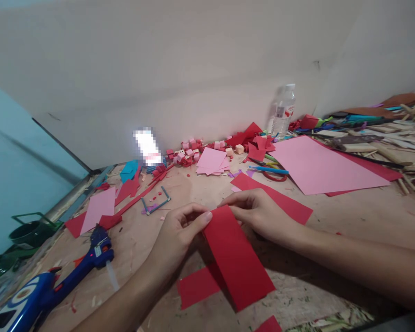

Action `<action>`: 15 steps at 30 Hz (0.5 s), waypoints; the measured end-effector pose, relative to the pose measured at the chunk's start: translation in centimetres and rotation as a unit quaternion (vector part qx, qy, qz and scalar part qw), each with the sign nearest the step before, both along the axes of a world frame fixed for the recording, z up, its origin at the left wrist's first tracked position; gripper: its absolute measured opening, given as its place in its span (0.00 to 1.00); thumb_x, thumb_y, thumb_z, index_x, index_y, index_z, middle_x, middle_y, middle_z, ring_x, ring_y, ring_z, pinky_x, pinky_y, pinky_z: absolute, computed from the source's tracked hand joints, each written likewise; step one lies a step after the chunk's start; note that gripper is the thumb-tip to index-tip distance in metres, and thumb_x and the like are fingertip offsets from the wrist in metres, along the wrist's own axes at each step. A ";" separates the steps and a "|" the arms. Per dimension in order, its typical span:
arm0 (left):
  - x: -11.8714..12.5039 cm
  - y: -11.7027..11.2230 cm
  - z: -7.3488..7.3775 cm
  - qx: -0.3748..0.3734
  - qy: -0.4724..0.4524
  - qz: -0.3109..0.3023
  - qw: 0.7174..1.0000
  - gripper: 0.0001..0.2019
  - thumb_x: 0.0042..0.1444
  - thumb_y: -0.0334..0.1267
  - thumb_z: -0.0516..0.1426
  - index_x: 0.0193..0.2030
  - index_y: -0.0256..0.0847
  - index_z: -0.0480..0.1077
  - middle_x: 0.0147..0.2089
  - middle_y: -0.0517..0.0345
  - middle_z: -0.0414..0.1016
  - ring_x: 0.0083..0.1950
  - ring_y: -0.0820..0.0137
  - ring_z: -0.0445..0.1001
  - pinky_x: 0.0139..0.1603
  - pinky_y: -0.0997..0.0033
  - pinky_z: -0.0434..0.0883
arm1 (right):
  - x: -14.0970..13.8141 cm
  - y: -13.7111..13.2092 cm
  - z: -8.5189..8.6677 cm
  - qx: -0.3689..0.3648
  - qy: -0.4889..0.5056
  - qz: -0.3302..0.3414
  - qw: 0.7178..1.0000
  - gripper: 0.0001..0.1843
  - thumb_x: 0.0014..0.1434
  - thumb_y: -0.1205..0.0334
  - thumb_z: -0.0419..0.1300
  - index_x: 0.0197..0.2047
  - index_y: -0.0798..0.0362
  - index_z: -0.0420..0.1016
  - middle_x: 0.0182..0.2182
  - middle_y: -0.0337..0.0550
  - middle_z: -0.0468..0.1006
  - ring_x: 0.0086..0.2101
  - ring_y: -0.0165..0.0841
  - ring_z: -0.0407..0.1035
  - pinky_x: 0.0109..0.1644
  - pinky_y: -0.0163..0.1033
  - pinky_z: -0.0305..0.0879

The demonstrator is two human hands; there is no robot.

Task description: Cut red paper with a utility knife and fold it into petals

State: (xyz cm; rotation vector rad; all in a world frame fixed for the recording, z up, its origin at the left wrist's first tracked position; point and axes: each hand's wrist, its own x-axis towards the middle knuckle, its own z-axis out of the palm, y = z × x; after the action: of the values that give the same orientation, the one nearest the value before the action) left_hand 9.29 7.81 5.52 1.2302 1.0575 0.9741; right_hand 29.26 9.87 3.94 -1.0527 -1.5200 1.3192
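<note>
A long strip of red paper (238, 258) slopes from my fingers down toward the front of the table. My left hand (185, 226) pinches its upper left corner, thumb on top. At the upper right corner, my right hand (259, 210) has its fingers closed round the far edge, partly hidden behind the paper. Beneath the strip lies a smaller red paper piece (198, 286). Just beyond my right hand is another red sheet (280, 198), flat on the table.
A blue glue gun (98, 251) lies at the left. Pink cards (212, 161) and small paper cubes (190, 150) sit along the wall. Scissors (275, 175), a large pink sheet (327, 166) and a plastic bottle (284, 113) are at the right. A bright phone screen (148, 146) leans at the back.
</note>
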 end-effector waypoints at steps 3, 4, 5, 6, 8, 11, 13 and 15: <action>0.0 -0.1 0.0 0.015 0.007 0.011 1.000 0.11 0.59 0.45 0.69 0.35 0.40 0.79 0.29 0.62 0.74 0.28 0.75 0.68 0.27 0.79 0.65 | -0.1 0.1 0.7 -0.030 0.025 -0.001 0.999 0.07 0.53 0.61 0.67 0.32 0.53 0.87 0.29 0.40 0.83 0.28 0.30 0.72 0.30 0.33 0.64; 0.0 -0.1 0.0 0.019 0.008 0.016 1.000 0.11 0.59 0.46 0.68 0.35 0.40 0.79 0.29 0.62 0.74 0.28 0.75 0.69 0.27 0.79 0.65 | -0.1 0.1 0.8 -0.042 0.033 -0.001 0.999 0.07 0.52 0.61 0.68 0.32 0.54 0.86 0.28 0.40 0.82 0.27 0.29 0.71 0.29 0.33 0.62; 0.0 0.0 0.0 0.024 0.010 0.020 0.999 0.10 0.59 0.45 0.68 0.35 0.41 0.79 0.29 0.62 0.75 0.28 0.74 0.70 0.26 0.79 0.66 | -0.1 0.1 0.9 -0.054 0.041 -0.003 0.998 0.07 0.51 0.61 0.68 0.31 0.54 0.86 0.27 0.40 0.82 0.26 0.28 0.69 0.29 0.33 0.61; 0.0 0.1 -0.1 0.032 0.013 0.022 0.999 0.10 0.59 0.45 0.68 0.36 0.41 0.80 0.29 0.61 0.76 0.28 0.73 0.70 0.27 0.78 0.66 | -0.1 0.1 1.0 -0.066 0.049 -0.005 0.997 0.07 0.50 0.60 0.69 0.31 0.55 0.85 0.27 0.40 0.81 0.26 0.28 0.68 0.28 0.32 0.60; -0.1 0.3 -0.1 0.052 0.019 0.024 0.998 0.09 0.59 0.44 0.68 0.36 0.41 0.81 0.30 0.61 0.77 0.29 0.73 0.71 0.28 0.78 0.67 | -0.1 0.1 1.0 -0.091 0.077 -0.005 0.993 0.09 0.50 0.57 0.70 0.29 0.55 0.83 0.27 0.40 0.79 0.26 0.27 0.67 0.28 0.32 0.60; -0.2 0.5 -0.1 0.077 0.032 0.024 0.996 0.08 0.60 0.42 0.67 0.36 0.41 0.82 0.32 0.60 0.80 0.32 0.73 0.73 0.31 0.78 0.68 | 0.0 0.1 1.0 -0.121 0.132 0.011 0.984 0.18 0.52 0.49 0.70 0.24 0.55 0.75 0.23 0.37 0.71 0.24 0.26 0.63 0.28 0.33 0.58; -0.2 0.4 -0.1 0.083 0.036 0.019 0.996 0.07 0.61 0.42 0.67 0.37 0.41 0.82 0.34 0.59 0.81 0.33 0.72 0.75 0.33 0.78 0.70 | 0.0 0.0 1.1 -0.113 0.117 0.026 0.986 0.20 0.51 0.48 0.72 0.23 0.54 0.74 0.21 0.35 0.69 0.24 0.26 0.62 0.28 0.33 0.58; -0.2 0.2 -0.1 0.086 0.032 0.010 0.996 0.07 0.61 0.42 0.67 0.38 0.42 0.83 0.35 0.58 0.83 0.35 0.71 0.77 0.34 0.77 0.71 | 0.1 0.0 1.2 -0.082 0.070 0.031 0.994 0.17 0.51 0.49 0.72 0.26 0.55 0.79 0.23 0.37 0.72 0.25 0.27 0.63 0.28 0.33 0.59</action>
State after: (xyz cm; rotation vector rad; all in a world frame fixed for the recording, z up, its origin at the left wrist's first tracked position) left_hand 9.08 8.04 5.46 1.4016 1.0536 1.0640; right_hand 29.35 9.86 5.12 -0.9982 -1.3683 1.5494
